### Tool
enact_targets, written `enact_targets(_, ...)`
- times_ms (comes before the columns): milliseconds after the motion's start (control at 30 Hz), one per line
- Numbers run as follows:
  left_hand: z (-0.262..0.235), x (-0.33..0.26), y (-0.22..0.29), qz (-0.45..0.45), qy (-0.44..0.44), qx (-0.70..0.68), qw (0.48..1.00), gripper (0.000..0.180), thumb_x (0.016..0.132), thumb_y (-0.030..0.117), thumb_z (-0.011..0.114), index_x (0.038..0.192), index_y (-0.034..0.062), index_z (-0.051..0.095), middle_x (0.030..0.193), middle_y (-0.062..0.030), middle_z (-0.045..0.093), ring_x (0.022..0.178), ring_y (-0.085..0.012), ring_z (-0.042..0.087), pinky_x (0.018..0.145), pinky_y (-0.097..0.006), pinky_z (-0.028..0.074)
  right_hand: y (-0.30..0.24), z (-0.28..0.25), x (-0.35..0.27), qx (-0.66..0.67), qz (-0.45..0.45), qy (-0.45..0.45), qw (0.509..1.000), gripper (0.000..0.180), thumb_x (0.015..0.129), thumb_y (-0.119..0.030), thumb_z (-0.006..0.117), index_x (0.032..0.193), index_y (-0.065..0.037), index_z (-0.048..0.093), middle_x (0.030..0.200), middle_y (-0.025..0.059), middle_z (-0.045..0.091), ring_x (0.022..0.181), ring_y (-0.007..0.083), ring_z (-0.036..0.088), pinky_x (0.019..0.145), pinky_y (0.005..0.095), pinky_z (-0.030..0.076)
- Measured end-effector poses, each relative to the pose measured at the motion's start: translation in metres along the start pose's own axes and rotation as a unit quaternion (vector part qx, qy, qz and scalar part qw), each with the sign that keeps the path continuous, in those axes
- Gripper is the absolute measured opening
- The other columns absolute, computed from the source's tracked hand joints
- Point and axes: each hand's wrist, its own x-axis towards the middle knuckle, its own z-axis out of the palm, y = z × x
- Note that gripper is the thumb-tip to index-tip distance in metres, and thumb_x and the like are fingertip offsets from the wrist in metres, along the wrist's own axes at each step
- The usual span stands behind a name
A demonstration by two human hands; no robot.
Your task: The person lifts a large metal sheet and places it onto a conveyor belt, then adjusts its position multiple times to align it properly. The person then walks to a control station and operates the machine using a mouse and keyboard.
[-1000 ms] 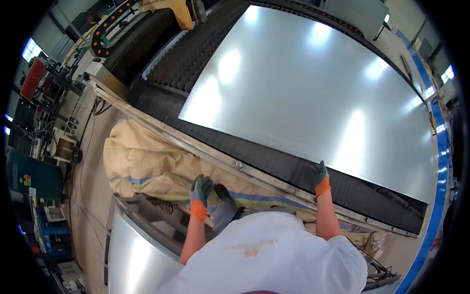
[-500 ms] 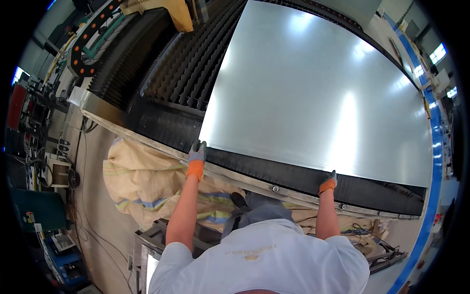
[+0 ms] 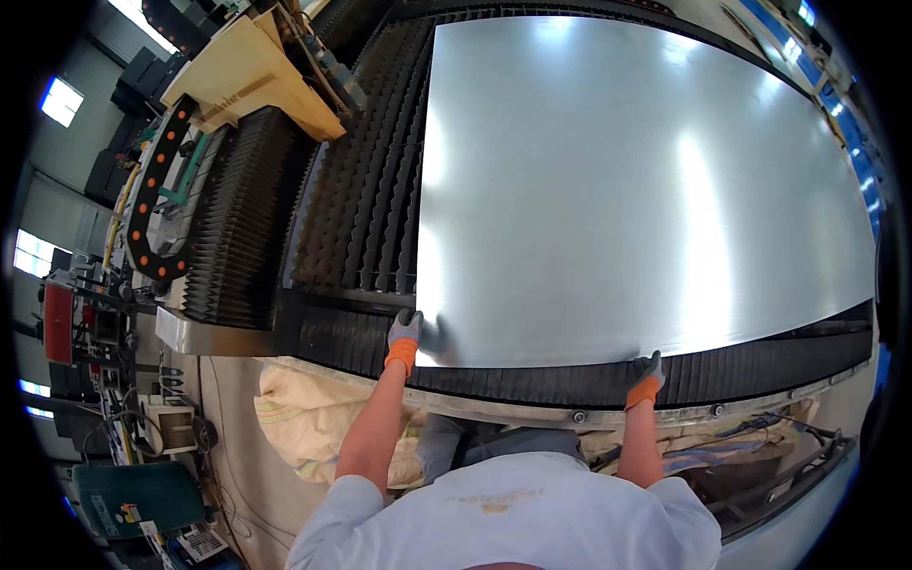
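A large, shiny metal sheet (image 3: pixel 560 199) lies flat over the slatted bed (image 3: pixel 366 209) of a machine. Its near edge overlaps the black pleated cover (image 3: pixel 532 382) along the machine's front. At the sheet's near left corner, my left hand (image 3: pixel 404 329), in a grey glove with an orange cuff, closes on the left edge. My right hand (image 3: pixel 647 370), gloved the same way, grips the near edge right of the middle. The fingertips of both hands are partly hidden at the sheet's edges.
A metal rail with round rollers (image 3: pixel 579 417) borders the machine in front of me. Beige woven sacking (image 3: pixel 328 427) lies beneath it. To the left stand black bellows (image 3: pixel 247 218), a cable chain (image 3: pixel 142 214), a yellowish machine head (image 3: pixel 256 81) and a dark green case (image 3: pixel 133 499).
The sheet has shifted toward me across the bed, its near edge now covering more of the pleated cover. Both hands have stayed at its edges. My view has turned.
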Motion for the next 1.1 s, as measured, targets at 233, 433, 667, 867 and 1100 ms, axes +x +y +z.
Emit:
enact_targets(233,0.016,0.056,0.003,-0.034,-0.084,0.043,0.995,0.065,0.080,0.056,0.067,0.121,0.0061,0.064,0.117,-0.0206,0.066,0.114,-0.0376,0.059,0.096,-0.041,0.047,0.013,0.034,-0.063,-0.021,-0.120,0.036,0.992,0.032,0.089,-0.031,0.070,0.083,0.000,0.062,0.080,0.0069,0.057,0.078,0.0203,0.058,0.071,0.0335,0.051)
enact_targets(433,0.021,0.100,0.017,-0.064,-0.257,-0.013,0.964,0.067,0.076,0.058,0.070,0.107,-0.0020,0.068,0.103,-0.0179,0.071,0.091,-0.0322,0.067,0.080,-0.037,0.050,0.029,0.027,-0.069,-0.095,-0.146,0.030,0.984,0.051,0.087,-0.040,0.069,0.107,0.007,0.064,0.104,0.0132,0.063,0.091,0.0252,0.058,0.085,0.0402,0.047)
enact_targets(667,0.022,0.106,-0.030,-0.013,-0.236,-0.227,0.945,0.043,0.078,0.036,0.079,0.088,-0.0047,0.070,0.078,-0.0112,0.070,0.066,-0.0219,0.060,0.066,-0.036,0.048,0.078,0.085,-0.137,-0.009,-0.095,-0.040,0.995,0.051,0.095,-0.034,0.058,0.124,0.008,0.057,0.122,0.0111,0.059,0.104,0.0178,0.052,0.092,0.0333,0.043)
enact_targets(867,-0.020,0.083,0.000,-0.002,-0.221,-0.203,0.954,0.042,0.076,0.031,0.082,0.092,-0.0050,0.069,0.084,-0.0110,0.071,0.075,-0.0154,0.061,0.070,-0.032,0.050,0.134,0.084,-0.078,0.002,-0.093,-0.005,0.996,0.056,0.101,-0.048,0.044,0.123,0.001,0.058,0.122,0.0125,0.061,0.103,0.0245,0.055,0.093,0.0403,0.045)
enact_targets(1100,-0.080,0.084,0.075,0.028,-0.305,-0.266,0.914,0.042,0.079,0.029,0.080,0.101,-0.0044,0.068,0.084,-0.0083,0.070,0.072,-0.0140,0.061,0.066,-0.029,0.048,0.081,0.089,-0.100,-0.024,-0.158,-0.044,0.986,0.056,0.097,-0.046,0.051,0.126,0.002,0.058,0.123,0.0132,0.062,0.109,0.0281,0.056,0.104,0.0413,0.040)
